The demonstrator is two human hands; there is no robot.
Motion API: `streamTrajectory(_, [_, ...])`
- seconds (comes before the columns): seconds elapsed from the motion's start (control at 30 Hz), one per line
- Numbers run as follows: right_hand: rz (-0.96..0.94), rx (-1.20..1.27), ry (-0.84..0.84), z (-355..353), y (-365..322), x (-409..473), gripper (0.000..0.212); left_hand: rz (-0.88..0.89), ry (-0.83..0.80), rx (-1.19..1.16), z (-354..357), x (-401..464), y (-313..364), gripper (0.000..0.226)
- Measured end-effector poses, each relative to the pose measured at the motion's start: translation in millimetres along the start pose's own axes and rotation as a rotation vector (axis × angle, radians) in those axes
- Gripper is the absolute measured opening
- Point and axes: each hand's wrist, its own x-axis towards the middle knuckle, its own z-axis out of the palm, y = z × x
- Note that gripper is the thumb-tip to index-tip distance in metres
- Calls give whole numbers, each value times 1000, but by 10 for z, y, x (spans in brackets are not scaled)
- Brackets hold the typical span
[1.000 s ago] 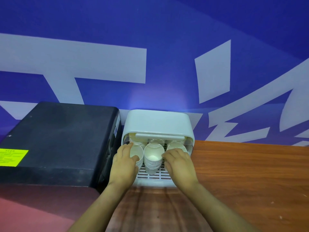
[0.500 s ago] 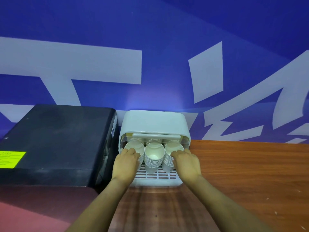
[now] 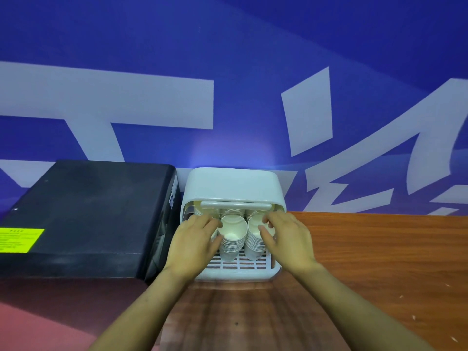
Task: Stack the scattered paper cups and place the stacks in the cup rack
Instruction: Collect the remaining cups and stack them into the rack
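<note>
A white cup rack stands on the wooden table against the blue wall, its front open. Three stacks of white paper cups stand side by side on its slotted floor. The middle stack is fully in view, mouth toward me. My left hand covers the left stack, fingers over its top and thumb down its side. My right hand holds the top of the right stack, fingers on the rim and thumb at its front. More cups behind are barely visible under the lid bar.
A large black box with a yellow label sits tight against the rack's left side. The wooden table stretches to the right of the rack and toward me. The blue wall with pale lettering rises right behind.
Both hands have slid farther into the rack, from the fronts of the outer stacks up over their tops. The cup stacks stay in their places.
</note>
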Motion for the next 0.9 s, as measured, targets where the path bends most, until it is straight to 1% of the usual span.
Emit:
streamTrajectory(0.07, [-16,-4,63,-71,-41,105,17,45,90,22,-105,150,75,22])
streamTrajectory(0.1, [-11,-12,46,-105,-65,164,24,34,118,31,-144,237,106,25])
streamTrajectory(0.17, [31,-38,-71,-142,-92,262,39,-3,122,37,-183,381,140,28])
streamTrajectory(0.27, [94,-95,-248,-132,-92,316,46,-44,16,54,-117,463,83,24])
streamTrajectory(0.33, [124,-67,-303,-106,-87,303,44,-76,-40,37,-51,435,16,23])
streamTrajectory(0.4, [134,-17,-307,-79,-82,282,41,-87,-64,42,-18,396,-22,23])
streamTrajectory(0.5, [127,-12,-294,-54,-67,222,37,-80,-73,100,-18,354,8,27])
streamTrajectory(0.6, [114,-20,-290,-20,-61,107,31,-46,-78,104,-33,236,59,24])
streamTrajectory(0.7, [100,-19,-309,13,-63,-34,24,-5,-135,50,-12,39,41,22])
streamTrajectory(0.9, [85,-20,-390,65,-43,-312,23,40,-246,49,60,-200,70,32])
